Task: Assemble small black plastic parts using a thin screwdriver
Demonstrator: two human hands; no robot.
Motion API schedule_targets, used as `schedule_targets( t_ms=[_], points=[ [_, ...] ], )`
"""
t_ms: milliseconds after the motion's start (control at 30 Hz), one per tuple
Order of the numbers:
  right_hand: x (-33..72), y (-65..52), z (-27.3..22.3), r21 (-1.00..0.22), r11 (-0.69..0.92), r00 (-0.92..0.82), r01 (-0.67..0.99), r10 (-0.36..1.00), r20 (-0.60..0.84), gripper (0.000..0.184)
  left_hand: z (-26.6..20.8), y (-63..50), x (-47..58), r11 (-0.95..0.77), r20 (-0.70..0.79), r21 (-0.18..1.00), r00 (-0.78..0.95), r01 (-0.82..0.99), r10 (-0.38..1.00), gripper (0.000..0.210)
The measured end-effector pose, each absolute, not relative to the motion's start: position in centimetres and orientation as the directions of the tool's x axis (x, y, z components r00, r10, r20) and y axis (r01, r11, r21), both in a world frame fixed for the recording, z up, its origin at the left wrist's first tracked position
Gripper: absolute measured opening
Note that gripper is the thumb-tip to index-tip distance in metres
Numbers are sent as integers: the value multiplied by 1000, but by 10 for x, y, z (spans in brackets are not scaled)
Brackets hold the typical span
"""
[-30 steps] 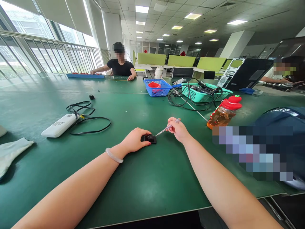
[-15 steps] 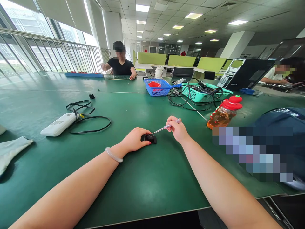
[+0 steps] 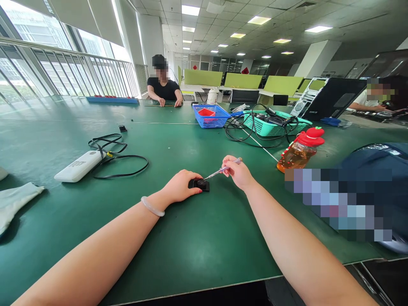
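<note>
Black device (image 3: 204,185): whereabouts, exactly?

Flat on the green bench (image 3: 191,238), straight ahead, well apart from the near edge.

Held by what?

Left hand (image 3: 181,186), grip closed round the left end of the black device, thumb along the near side, fingers over the far side. Pale bracelet (image 3: 153,208) at the wrist.

And on the other side?

Right hand (image 3: 237,173), grip clenched on a slim pen-like tool (image 3: 220,171), pinched between thumb and fingers, tilted, thin end down toward the black device.

Tip touching, or just above?

Cannot tell; too small.

Anything to the left?

A white oblong unit (image 3: 79,166) with a looped black cable (image 3: 124,175) at one end, and a pale cloth (image 3: 19,197) farther out.

To the right?

A bottle (image 3: 296,154) with a red lid, amber contents inside. Beyond, a blue basket (image 3: 208,122) with a red container (image 3: 206,112) in it, near a green basket (image 3: 267,129) heaped with dark cables.

Anyone across the bench?

A person in a black top (image 3: 163,89), both hands down at the far edge, near a long blue tray (image 3: 111,100).
</note>
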State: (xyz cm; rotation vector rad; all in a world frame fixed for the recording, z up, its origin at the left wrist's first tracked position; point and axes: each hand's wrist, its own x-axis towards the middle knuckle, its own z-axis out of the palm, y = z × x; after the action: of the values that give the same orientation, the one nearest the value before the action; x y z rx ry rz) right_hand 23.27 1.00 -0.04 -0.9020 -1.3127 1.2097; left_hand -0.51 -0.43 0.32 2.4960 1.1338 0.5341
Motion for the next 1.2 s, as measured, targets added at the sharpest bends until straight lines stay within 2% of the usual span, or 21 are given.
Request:
schedule_targets(
  t_ms=[233, 367, 467, 500, 667, 867, 1033, 1200],
  points=[
    [234, 7, 8, -963, 266, -173, -35, 948, 268, 31, 4, -5, -5, -613, 186, 465, 607, 638, 773, 35],
    [226, 2, 13, -949, 314, -81, 32, 947, 311, 33, 3, -4, -6, -612, 182, 465, 608, 640, 773, 35],
    [215, -6, 17, -907, 408, 32, 101, 910, 413, 62, 3, -4, -5, -614, 182, 465, 610, 638, 771, 36],
    [211, -9, 17, -889, 439, 44, 129, 893, 448, 66, 3, -3, -5, -614, 182, 464, 610, 638, 771, 36],
    [201, -15, 18, -852, 511, 24, 111, 856, 517, 49, 3, -3, -5, -614, 183, 464, 609, 639, 772, 37],
    [211, -6, 20, -915, 389, 6, -109, 920, 391, 50, 4, -3, -5, -624, 192, 463, 615, 630, 764, 36],
    [223, 4, 10, -935, 278, 69, -219, 960, 270, 53, 3, -3, -5, -622, 191, 461, 614, 632, 766, 35],
    [229, 13, -2, -946, 195, 110, -259, 979, 171, 45, 2, -2, -5, -621, 186, 462, 616, 633, 765, 36]
  ],
)
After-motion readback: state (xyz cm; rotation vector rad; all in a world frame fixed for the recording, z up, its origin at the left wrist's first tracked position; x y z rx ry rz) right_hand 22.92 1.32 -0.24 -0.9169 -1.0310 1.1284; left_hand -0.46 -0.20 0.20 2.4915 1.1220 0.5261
